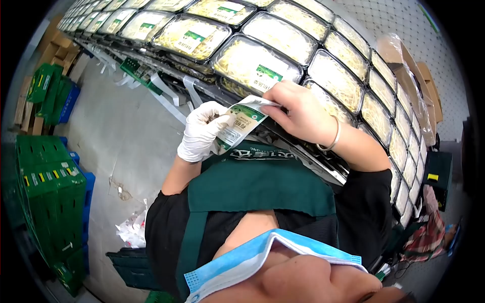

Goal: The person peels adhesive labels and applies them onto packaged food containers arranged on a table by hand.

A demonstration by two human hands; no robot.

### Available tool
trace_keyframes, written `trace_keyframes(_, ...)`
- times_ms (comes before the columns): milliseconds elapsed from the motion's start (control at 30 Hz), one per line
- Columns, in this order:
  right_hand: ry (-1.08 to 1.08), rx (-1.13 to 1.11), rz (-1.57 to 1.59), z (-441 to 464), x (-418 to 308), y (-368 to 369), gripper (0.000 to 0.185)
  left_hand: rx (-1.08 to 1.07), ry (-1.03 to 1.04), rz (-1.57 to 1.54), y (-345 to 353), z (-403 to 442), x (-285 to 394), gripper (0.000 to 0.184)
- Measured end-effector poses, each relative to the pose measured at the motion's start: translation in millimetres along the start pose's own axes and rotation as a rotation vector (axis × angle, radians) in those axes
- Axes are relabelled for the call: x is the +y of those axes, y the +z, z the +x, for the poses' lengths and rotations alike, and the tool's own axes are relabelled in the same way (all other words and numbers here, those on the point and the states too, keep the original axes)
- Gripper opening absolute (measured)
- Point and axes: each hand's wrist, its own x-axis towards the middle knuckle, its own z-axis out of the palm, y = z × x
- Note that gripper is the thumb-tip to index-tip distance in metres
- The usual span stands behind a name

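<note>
White and green, the printed label strip (241, 121) is held between both hands, in front of the apron (260, 184) and just beside the nearest rows of packs. The left hand (202, 130), in a white glove, has a narrow grip on the strip's lower left part, with thumb and fingers closed over it. The right hand (298, 108), bare and with a bangle (333, 134) at the wrist, pinches the strip's upper right end in an equally narrow grip; the strip curls over near those fingers.

Beyond the hands, black trays (257, 63) with clear tops sit edge to edge in long rows, curving away to the left and down the right side. Pale, thin strands fill them. Several on the left and in the middle carry a green and white label — the tray just above the right hand among them — while those on the right show plain tops. At the left, the rows end above a metal frame with pale straps (164, 86) hanging from it.

Green crates (53, 187) are stacked at the far left, beside something blue (88, 204). White crumpled plastic (132, 231) lies near the person's left elbow. At the right are an open cardboard box (404, 76) and, lower down, a plaid cloth (424, 240).
</note>
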Motion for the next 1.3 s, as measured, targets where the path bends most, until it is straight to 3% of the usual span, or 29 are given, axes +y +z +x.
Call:
trace_keyframes(33,-0.048,0.060,-0.066,0,1,3,0.014,-0.042,-0.069,0.080,3,8,14,0.020)
trace_keyframes(100,-0.020,0.101,-0.038,2,1,9,0.013,0.092,-0.083,-0.073,33,23,29,0.018)
trace_keyframes(167,0.042,0.160,-0.053,6,-1,8,0.011,0.085,0.089,0.162,36,29,25,0.010)
trace_keyframes(233,0.080,0.234,-0.172,13,13,-5,0.010,0.107,-0.008,-0.010,28,37,16,0.009)
trace_keyframes(267,0.234,0.292,-0.154,22,32,-14,0.011,0.126,-0.138,-0.039,31,39,22,0.013)
trace_keyframes(300,0.407,0.279,-0.318,37,43,-41,0.015,0.083,-0.134,-0.064,27,40,19,0.016)
trace_keyframes(333,0.506,0.246,-0.266,48,74,-61,0.023,0.088,-0.152,-0.032,19,41,16,0.016)
trace_keyframes(367,0.450,0.355,-0.392,50,95,-67,0.033,0.095,-0.170,0.001,9,41,12,0.017)
trace_keyframes(467,0.401,0.306,-0.682,44,173,-33,0.036,0.172,-0.114,-0.075,-7,39,3,0.018)
trace_keyframes(500,0.317,0.314,-0.829,45,172,-25,0.036,0.188,-0.139,-0.076,-8,39,3,0.019)
trace_keyframes(567,0.399,0.257,-0.851,39,162,-24,0.042,0.139,-0.147,-0.118,-7,42,3,0.021)
trace_keyframes(633,0.314,0.353,-0.736,30,132,-30,0.050,0.086,-0.153,-0.163,3,44,3,0.024)
trace_keyframes(700,0.454,0.036,0.389,26,70,-44,0.050,0.085,-0.004,-0.189,22,46,4,0.028)
trace_keyframes(767,0.182,-0.062,0.195,16,48,-39,0.040,0.015,0.003,-0.149,22,49,5,0.033)
trace_keyframes(800,0.305,-0.059,0.339,14,39,-37,0.028,-0.059,-0.042,0.040,17,54,8,0.033)
trace_keyframes(833,0.206,0.024,0.272,11,39,-35,0.022,-0.130,-0.084,0.230,22,60,20,0.033)
trace_keyframes(867,0.183,0.024,0.219,10,40,-33,0.020,-0.099,-0.437,0.161,30,63,40,0.032)
trace_keyframes(900,0.160,0.023,0.169,9,41,-32,0.018,-0.037,-0.075,0.181,43,65,33,0.027)
trace_keyframes(967,0.164,0.130,0.220,5,42,-21,0.013,-0.002,-0.058,-0.120,58,70,35,0.018)
trace_keyframes(1033,0.174,0.113,0.160,5,44,-32,0.010,0.126,-0.020,-0.060,67,77,26,0.015)
trace_keyframes(1100,0.338,0.136,0.003,22,71,-54,0.012,0.046,-0.142,-0.133,68,85,27,0.013)
trace_keyframes(1167,0.476,0.195,-0.152,49,122,-96,0.019,0.165,-0.136,0.070,58,89,17,0.013)
trace_keyframes(1233,0.333,0.416,-0.421,65,207,-112,0.030,0.202,-0.141,0.043,42,85,7,0.014)
trace_keyframes(1267,0.321,0.412,-0.415,68,240,-110,0.030,0.225,-0.136,0.017,40,84,10,0.012)
trace_keyframes(1300,0.354,0.361,-0.611,71,268,-105,0.033,0.261,-0.175,0.039,37,83,12,0.010)
